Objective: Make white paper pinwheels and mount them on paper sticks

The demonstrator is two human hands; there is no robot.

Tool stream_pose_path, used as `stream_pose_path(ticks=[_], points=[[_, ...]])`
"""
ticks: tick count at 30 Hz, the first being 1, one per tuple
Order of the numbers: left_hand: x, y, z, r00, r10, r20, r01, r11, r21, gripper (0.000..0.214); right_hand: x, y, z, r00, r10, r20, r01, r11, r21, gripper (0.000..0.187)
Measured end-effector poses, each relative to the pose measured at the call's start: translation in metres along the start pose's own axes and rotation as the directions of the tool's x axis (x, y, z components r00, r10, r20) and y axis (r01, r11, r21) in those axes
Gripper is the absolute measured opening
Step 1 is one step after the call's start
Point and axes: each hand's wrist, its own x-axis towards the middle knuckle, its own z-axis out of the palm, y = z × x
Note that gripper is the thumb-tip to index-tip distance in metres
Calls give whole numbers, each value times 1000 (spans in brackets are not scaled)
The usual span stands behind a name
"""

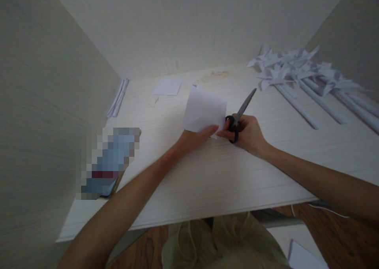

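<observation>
My left hand [197, 138] grips a square white sheet of paper [204, 107] by its lower edge, thumb on top and the other fingers hidden beneath. Close by on the right, my right hand [247, 132] is closed around a pair of scissors [237, 121] with black handles. Their blades look closed and point up and away to the right, apart from the sheet. The right fingertips are at the sheet's lower right corner; whether they pinch it I cannot tell.
Paper pinwheels [275, 73] on rolled paper sticks [299, 107] lie at the back right. Another white square [168, 86] lies behind the left hand. Folded paper strips [117, 99] rest against the left wall. A blurred-out phone [114, 158] lies at the left of the white table [207, 182].
</observation>
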Motion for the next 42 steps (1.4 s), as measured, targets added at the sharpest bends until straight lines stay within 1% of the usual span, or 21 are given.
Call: stream_pose_path(ticks=[2,4,10,14,16,18,20,22,23,24,26,28,30,34,36,38,40,42], points=[[1,-2,0,999,6,44,-7,1000,27,20,0,2,-1,1000,0,13,0,1000,-2,30],[1,-2,0,998,7,64,-10,999,44,21,0,4,-2,1000,4,28,-4,1000,0,30],[1,-1,0,999,2,42,-4,999,47,15,-1,5,-4,998,21,66,-22,999,26,29],[1,1,0,997,26,72,-29,999,44,12,-1,1,-3,998,44,51,-47,997,53,29],[2,1,-1,997,32,69,-35,999,38,15,0,1,-2,999,45,27,-47,997,69,30],[5,0,-2,1000,9,18,-9,1000,7,19,1,3,-1,999,42,4,-42,997,66,30],[9,-2,-5,995,-38,-94,33,998,-59,20,3,4,-1,999,45,15,-46,997,59,29],[15,-5,-8,969,-105,-224,70,984,-161,18,4,5,-1,996,69,65,-73,995,71,28],[19,-7,-9,944,-143,-298,75,970,-230,17,5,5,-2,991,90,98,-98,992,82,28],[22,-8,-11,926,-175,-334,77,954,-288,16,5,5,-3,984,115,135,-128,987,94,28],[27,-10,-14,904,-222,-366,69,919,-389,17,6,4,-6,967,152,206,-178,978,111,26],[29,-10,-17,898,-256,-358,68,885,-460,18,6,3,-9,948,161,273,-199,973,116,23],[29,-9,-18,902,-270,-336,67,858,-510,16,5,2,-12,934,147,324,-191,976,107,21],[28,-7,-18,917,-256,-307,54,841,-539,12,2,-3,-14,907,139,398,-161,987,23,22],[28,-6,-18,921,-249,-301,59,850,-523,11,1,-5,-13,897,151,415,-148,988,-41,26],[28,-6,-18,925,-243,-293,61,855,-515,10,0,-6,-11,899,162,406,-134,986,-96,30],[28,-6,-18,930,-237,-281,51,840,-540,9,0,-6,-10,900,177,398,-132,982,-139,31],[28,-6,-18,934,-237,-267,35,806,-591,8,0,-5,-9,894,200,401,-139,974,-177,31]])
